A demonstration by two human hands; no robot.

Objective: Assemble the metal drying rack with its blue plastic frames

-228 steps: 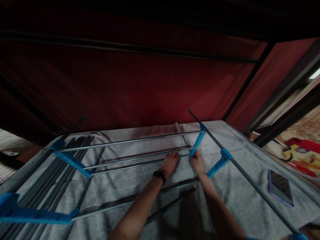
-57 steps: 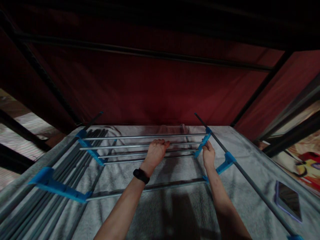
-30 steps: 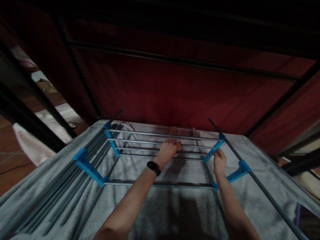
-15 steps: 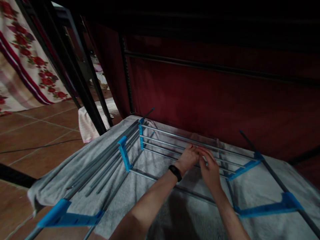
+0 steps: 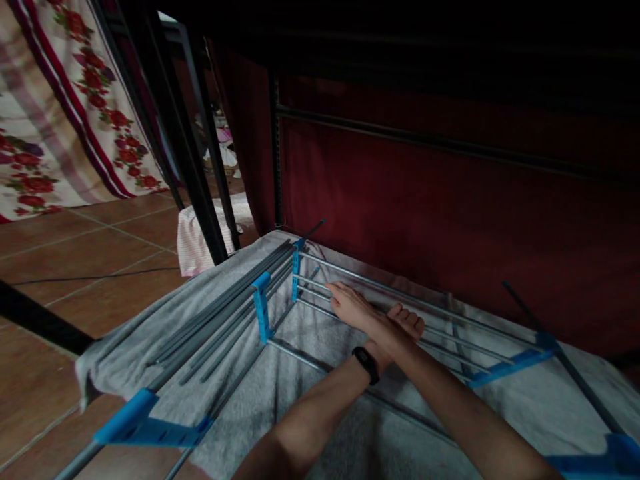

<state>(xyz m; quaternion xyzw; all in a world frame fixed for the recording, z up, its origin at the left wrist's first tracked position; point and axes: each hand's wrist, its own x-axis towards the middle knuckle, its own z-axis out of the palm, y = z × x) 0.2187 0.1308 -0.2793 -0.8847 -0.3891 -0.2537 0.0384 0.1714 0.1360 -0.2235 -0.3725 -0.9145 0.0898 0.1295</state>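
Note:
Before me stands a drying rack of grey metal rods (image 5: 300, 357) with blue plastic brackets (image 5: 261, 310). My arms cross, the right over the left. My right hand (image 5: 350, 307) reaches left along the inner rods, its fingers bent over one near the far-left bracket; the fingertips are partly hidden. My left hand (image 5: 409, 322), below a black wristband (image 5: 366, 365), has its fingers curled at the middle of the same rods. The right forearm covers part of it. A bundle of loose grey rods (image 5: 225, 293) lies along the rack's left side.
The rack rests on a grey blanket (image 5: 300, 413) over a low bed. Behind hangs a dark red curtain (image 5: 400, 207), with a black metal frame (image 5: 173, 127) at the left. A striped cloth (image 5: 195, 247) and a floral curtain (image 5: 95, 100) are farther left, over a tiled floor (image 5: 100, 233).
My right hand has moved left, away from my left hand and across that arm. My left hand has shifted slightly right and down. The view has turned a little left.

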